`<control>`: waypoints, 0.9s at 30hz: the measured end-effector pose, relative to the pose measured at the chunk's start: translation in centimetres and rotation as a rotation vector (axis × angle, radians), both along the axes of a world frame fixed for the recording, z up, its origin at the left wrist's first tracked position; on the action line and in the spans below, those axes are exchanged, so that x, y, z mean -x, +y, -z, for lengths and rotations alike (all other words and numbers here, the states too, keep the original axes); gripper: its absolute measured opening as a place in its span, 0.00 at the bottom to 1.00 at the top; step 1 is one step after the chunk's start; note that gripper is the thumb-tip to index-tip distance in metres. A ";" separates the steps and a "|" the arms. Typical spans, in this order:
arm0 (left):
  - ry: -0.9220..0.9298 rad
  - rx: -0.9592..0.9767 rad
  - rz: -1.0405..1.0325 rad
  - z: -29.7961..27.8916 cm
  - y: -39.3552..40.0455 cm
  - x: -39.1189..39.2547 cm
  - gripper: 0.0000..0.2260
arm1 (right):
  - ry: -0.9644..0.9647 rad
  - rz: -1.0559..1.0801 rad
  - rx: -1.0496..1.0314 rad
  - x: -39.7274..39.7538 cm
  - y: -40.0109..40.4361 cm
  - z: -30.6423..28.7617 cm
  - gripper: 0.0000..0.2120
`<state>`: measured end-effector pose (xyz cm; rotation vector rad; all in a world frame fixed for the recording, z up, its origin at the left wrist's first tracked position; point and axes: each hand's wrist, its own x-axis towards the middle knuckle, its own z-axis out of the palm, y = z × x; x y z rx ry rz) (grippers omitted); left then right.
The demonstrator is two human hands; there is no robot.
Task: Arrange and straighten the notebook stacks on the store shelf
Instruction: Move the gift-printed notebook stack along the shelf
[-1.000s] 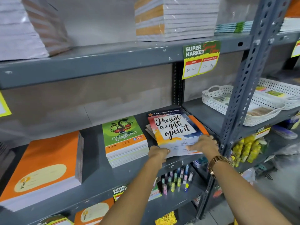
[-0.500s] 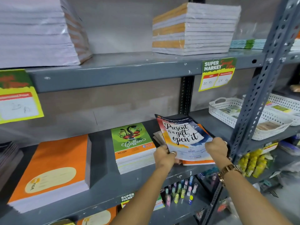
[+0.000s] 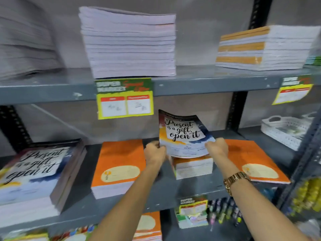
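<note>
A notebook with "Present is a gift, open it" on its cover point(image 3: 183, 134) is lifted off the middle shelf and tilted up toward me. My left hand point(image 3: 155, 151) grips its lower left edge and my right hand point(image 3: 217, 148) its lower right edge. Just under it sits the small stack with an orange top point(image 3: 192, 166). A tall stack of the same "Present is a gift" notebooks point(image 3: 34, 173) stands at the far left of that shelf. An orange stack point(image 3: 119, 166) lies left of my hands, and a thin orange notebook point(image 3: 251, 160) lies to the right.
The grey metal shelf point(image 3: 165, 190) has an upright post point(image 3: 302, 162) at the right. Price tags point(image 3: 124, 98) hang from the upper shelf, which bears pale paper stacks point(image 3: 128, 42) and an orange-striped stack point(image 3: 264, 47). White baskets point(image 3: 284, 131) stand at right. Pens point(image 3: 224, 211) fill the shelf below.
Both hands have raised the "Present is a gift" notebook higher off the shelf and carried it left over the small stack. My view has swung left and up, bringing the tall matching stack into sight.
</note>
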<state>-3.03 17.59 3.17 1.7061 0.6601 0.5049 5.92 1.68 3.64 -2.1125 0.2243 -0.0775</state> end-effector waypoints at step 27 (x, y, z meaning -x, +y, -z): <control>0.200 -0.227 -0.648 1.8 32.8 25.9 0.09 | 0.432 -0.675 -0.540 21.5 35.7 2.4 0.19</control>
